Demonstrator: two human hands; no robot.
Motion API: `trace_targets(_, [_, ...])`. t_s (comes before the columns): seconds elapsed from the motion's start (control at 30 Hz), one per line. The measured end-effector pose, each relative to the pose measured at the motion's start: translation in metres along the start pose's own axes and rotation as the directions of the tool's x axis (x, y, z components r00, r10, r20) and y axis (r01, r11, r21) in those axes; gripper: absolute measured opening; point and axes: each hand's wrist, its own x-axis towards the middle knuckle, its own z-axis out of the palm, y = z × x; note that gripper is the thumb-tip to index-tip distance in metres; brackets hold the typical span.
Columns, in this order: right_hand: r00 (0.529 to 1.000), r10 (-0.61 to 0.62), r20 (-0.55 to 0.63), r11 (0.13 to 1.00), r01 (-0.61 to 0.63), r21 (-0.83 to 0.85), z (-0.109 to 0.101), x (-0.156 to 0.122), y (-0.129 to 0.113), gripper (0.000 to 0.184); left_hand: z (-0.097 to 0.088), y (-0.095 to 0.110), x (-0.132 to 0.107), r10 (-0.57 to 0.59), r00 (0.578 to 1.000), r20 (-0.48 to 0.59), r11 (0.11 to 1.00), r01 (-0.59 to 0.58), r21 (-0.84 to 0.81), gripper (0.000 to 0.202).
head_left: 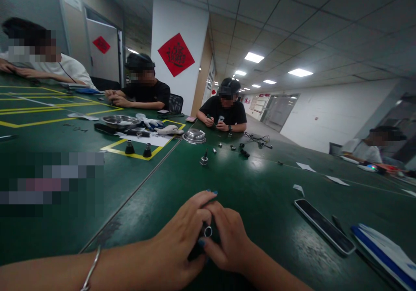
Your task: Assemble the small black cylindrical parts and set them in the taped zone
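Ring-ended part (208,231), small and dark with a bright metal rim, is enclosed between the two hands just above the worktop (260,213), toward its near edge. The left hand (183,230) comes in from the left and curls around the part, one finger stretched out above it toward the far edge; the fingers seem to close on the far side, though I cannot tell how the hidden ones press. The right hand (232,234) closes from the other side, its thumb against the part, pinching it with bent fingers. Sharing the grip probably keeps so small a piece steady, and the rim faces the wearer, perhaps so its opening can be seen.

Farther toward the far edge, a stemmed metal piece (203,160) stands upright, with an upturned steel bowl (194,136) beyond it, likely rim-down so it rests firmly. Two dark cones, one of them the left cone (129,147), stand on their wide ends by the yellow tape (154,153), presumably for stability. Near the right edge lie a flat dark device (325,227) and a blue-and-white packet (385,252), seemingly set aside from the hands. At the far edge, a co-worker (224,113) bends over the worktop
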Motion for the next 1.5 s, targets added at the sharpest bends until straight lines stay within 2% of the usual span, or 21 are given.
trace_targets(0.07, [0.997,0.021,-0.079,0.999,-0.018,0.039,0.002,-0.001,0.000,0.036,0.002,-0.003,0.001,-0.035,0.998,0.048,0.999,0.036,-0.032,0.067])
trace_targets(0.13, [0.993,0.016,-0.117,1.000,-0.013,0.026,0.003,-0.001,0.000,0.029,0.003,-0.005,0.002,-0.097,0.990,0.104,0.990,0.106,-0.089,0.075])
trace_targets(0.2, [0.995,-0.021,-0.096,0.999,0.016,-0.045,0.002,0.000,0.001,0.021,0.004,-0.007,0.002,-0.137,0.982,0.126,0.978,0.154,-0.140,0.083])
trace_targets(0.3, [0.994,-0.077,-0.071,0.988,0.066,-0.138,0.001,0.002,0.002,0.015,0.002,-0.007,0.002,-0.113,0.987,0.113,0.978,0.130,-0.163,0.086])
trace_targets(0.4, [0.994,-0.080,-0.074,0.989,0.070,-0.132,-0.001,0.002,0.002,0.012,0.001,-0.009,0.004,-0.097,0.989,0.114,0.981,0.114,-0.155,0.079])
trace_targets(0.5, [0.995,-0.067,-0.068,0.991,0.058,-0.121,-0.003,0.003,0.003,0.013,0.002,-0.015,0.008,-0.164,0.984,0.075,0.970,0.175,-0.167,0.064])
trace_targets(0.6, [0.998,-0.041,-0.046,0.986,0.032,-0.163,-0.004,0.003,0.005,0.014,0.005,-0.022,0.014,-0.252,0.965,0.070,0.920,0.262,-0.291,0.048])
trace_targets(0.7, [1.000,-0.005,0.008,0.978,0.007,-0.208,-0.003,0.002,0.006,0.015,0.005,-0.027,0.019,-0.284,0.950,0.133,0.845,0.313,-0.433,0.049])
trace_targets(0.87, [0.996,0.049,0.069,0.979,-0.035,-0.199,0.000,0.002,0.005,0.016,0.000,-0.026,0.021,-0.276,0.952,0.135,0.804,0.305,-0.511,0.050])
trace_targets(1.07, [0.995,0.036,0.092,0.976,-0.015,-0.219,0.000,0.002,0.005,0.016,0.001,-0.024,0.020,-0.286,0.950,0.124,0.789,0.306,-0.532,0.057])
trace_targets(1.5, [0.994,0.071,0.088,0.972,-0.049,-0.229,0.001,0.003,0.004,0.017,0.003,-0.030,0.020,-0.277,0.950,0.146,0.765,0.309,-0.564,0.055])
